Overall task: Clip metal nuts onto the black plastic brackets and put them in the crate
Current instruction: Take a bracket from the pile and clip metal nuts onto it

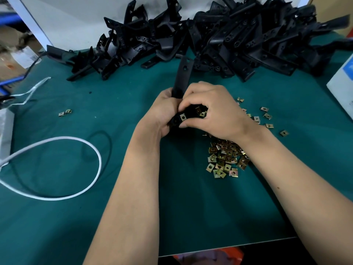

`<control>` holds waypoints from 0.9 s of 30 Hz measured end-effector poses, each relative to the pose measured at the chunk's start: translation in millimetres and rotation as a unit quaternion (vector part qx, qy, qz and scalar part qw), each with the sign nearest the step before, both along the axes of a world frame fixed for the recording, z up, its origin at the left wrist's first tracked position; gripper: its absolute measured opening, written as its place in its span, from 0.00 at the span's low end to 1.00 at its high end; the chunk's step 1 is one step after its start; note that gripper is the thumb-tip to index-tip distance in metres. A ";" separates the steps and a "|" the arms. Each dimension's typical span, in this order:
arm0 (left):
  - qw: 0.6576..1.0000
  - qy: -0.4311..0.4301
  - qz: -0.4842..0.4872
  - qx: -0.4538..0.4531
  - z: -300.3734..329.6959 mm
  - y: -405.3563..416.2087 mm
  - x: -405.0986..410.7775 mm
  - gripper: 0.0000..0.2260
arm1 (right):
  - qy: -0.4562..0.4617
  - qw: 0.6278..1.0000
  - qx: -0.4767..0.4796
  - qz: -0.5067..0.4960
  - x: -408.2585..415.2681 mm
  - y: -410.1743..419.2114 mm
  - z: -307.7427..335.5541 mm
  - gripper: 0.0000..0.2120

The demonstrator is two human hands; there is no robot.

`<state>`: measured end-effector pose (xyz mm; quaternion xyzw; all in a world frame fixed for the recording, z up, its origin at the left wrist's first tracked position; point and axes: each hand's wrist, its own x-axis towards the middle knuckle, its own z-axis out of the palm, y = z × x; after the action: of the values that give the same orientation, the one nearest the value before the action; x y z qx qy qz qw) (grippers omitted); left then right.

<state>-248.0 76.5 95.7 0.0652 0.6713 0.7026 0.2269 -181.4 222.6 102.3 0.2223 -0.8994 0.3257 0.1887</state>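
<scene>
We hold one black plastic bracket (183,77) upright between our hands: the left hand (164,111) is wrapped around its stem, the right hand (212,109) pinches a brass-coloured clip nut (200,112) at its lower end. If that pinch slips, the nut may seat crooked or drop into the loose nut pile (226,159) under our right wrist. One nut (183,117) already sits clipped on.

Green mat (57,217) covers the work surface. White cable (76,195) lies looped at left on the mat, a thin black cord (109,142) curving just inside the loop. White box (342,88) at right edge. Cardboard boxes (13,60), blurred, off the table's far left.
</scene>
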 end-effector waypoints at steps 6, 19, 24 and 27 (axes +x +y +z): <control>0.999 -0.032 0.000 0.009 -2.0 -4.7 -3.1 0.14 | 0.043 0.998 0.050 -0.015 -1.5 -5.3 -1.5 0.13; 0.991 -0.028 0.126 0.045 -7.2 9.0 -2.0 0.09 | 0.012 0.980 0.152 -0.125 -7.8 -10.8 -13.7 0.21; 0.991 -0.030 0.119 0.056 0.6 6.7 3.0 0.17 | -0.008 0.984 0.131 -0.116 2.4 -1.4 -2.3 0.15; 0.989 0.033 0.138 0.049 10.8 15.9 15.5 0.17 | 0.016 0.986 0.115 -0.116 16.0 8.0 9.6 0.14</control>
<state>-232.6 92.4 106.5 0.0061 0.6455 0.7570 0.1017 -165.4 230.6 111.9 0.1415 -0.9475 0.1923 0.2126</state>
